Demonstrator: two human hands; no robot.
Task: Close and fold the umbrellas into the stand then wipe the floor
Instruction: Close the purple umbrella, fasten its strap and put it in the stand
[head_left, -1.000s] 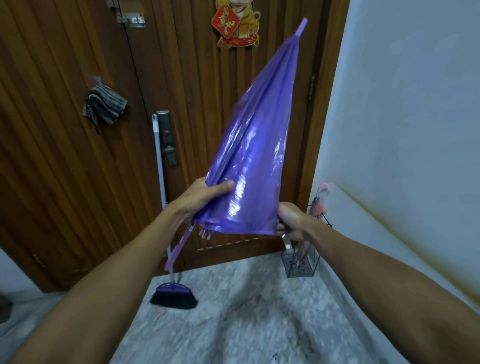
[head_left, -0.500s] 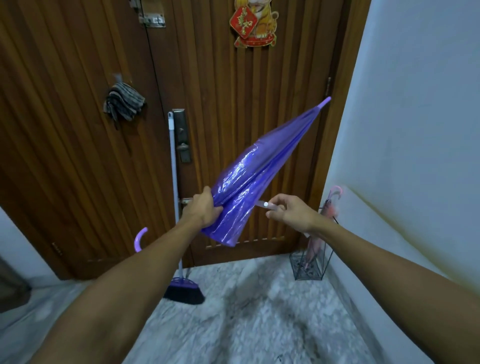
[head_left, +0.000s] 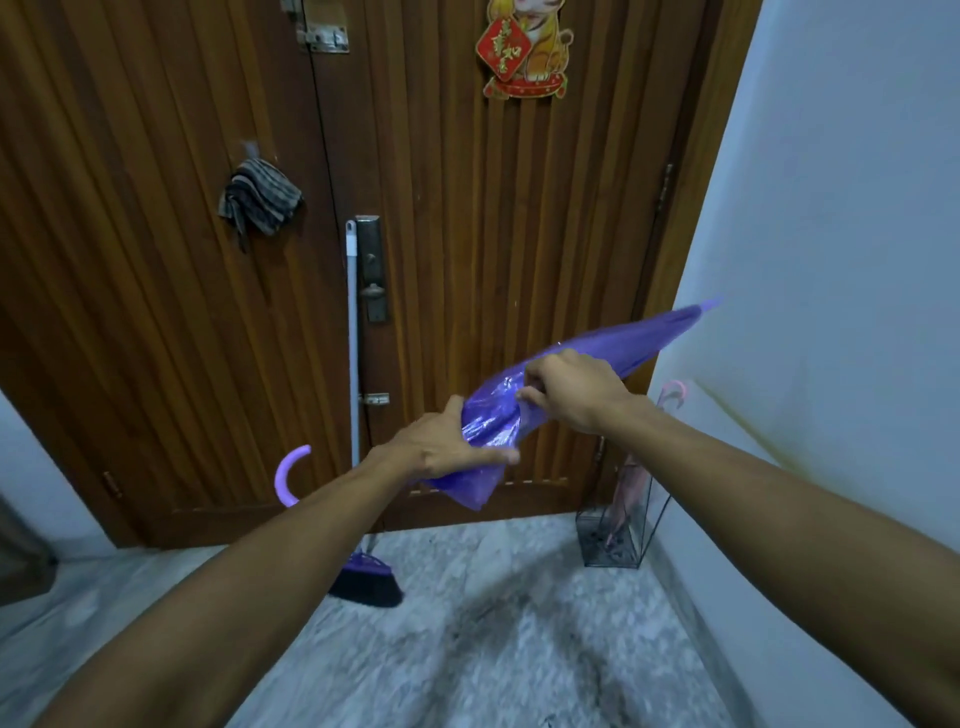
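Observation:
A closed purple umbrella (head_left: 644, 338) lies nearly level in front of me, its tip pointing right toward the white wall and its curved handle (head_left: 289, 474) sticking out at the left. My left hand (head_left: 441, 449) grips the canopy's loose lower end. My right hand (head_left: 566, 389) pinches the canopy fabric just above it. A wire umbrella stand (head_left: 615, 540) sits on the floor in the right corner with a pink umbrella (head_left: 670, 395) upright inside it.
A broom (head_left: 363, 579) leans against the wooden door (head_left: 156, 312) with its head on the marble floor (head_left: 467, 649). A striped cloth (head_left: 260, 200) hangs on the door. The white wall (head_left: 831, 234) runs along the right.
The umbrella has swung down from upright to nearly level, tip moving right. My right hand has moved from the shaft onto the canopy fabric. My view shifted left and down.

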